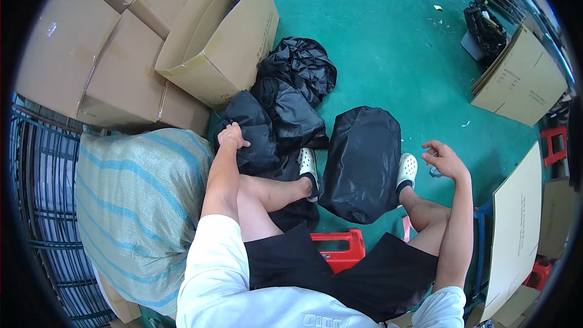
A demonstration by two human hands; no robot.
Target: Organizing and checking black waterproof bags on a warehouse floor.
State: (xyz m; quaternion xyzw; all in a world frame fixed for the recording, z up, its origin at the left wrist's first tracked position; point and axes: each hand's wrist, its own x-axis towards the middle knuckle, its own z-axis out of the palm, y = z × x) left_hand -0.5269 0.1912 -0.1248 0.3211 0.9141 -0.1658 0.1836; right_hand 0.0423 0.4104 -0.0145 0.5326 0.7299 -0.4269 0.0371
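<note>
A: What is seen of the room?
B: A green floor (388, 54) is seen, with brown boxes (67, 42) stacked at the upper left.
A: Where is the thing being handled?
B: The near black bundle (252, 124) is placed ahead of the left knee, and is touched by the left hand (231, 138).
A: How are the fingers held?
B: The left ones are laid over the dark material, thumb set apart; whether a fold is pinched cannot be told. The right hand (444, 159) is raised well apart from the bundle, its fingers loosely bent, and nothing is seen in it.
A: How is this hold best made?
B: The material looks slack and slick, so a broad, full-palm grip seems better advised than a fingertip pinch, with support given by the second hand.
A: And farther out?
B: Other black bundles (291, 112) are heaped beside it, a plump black bag (361, 164) is set between the feet, and a striped sack (139, 200) is stood at the left. Beyond the heap, an open box (249, 42) is seen.
</note>
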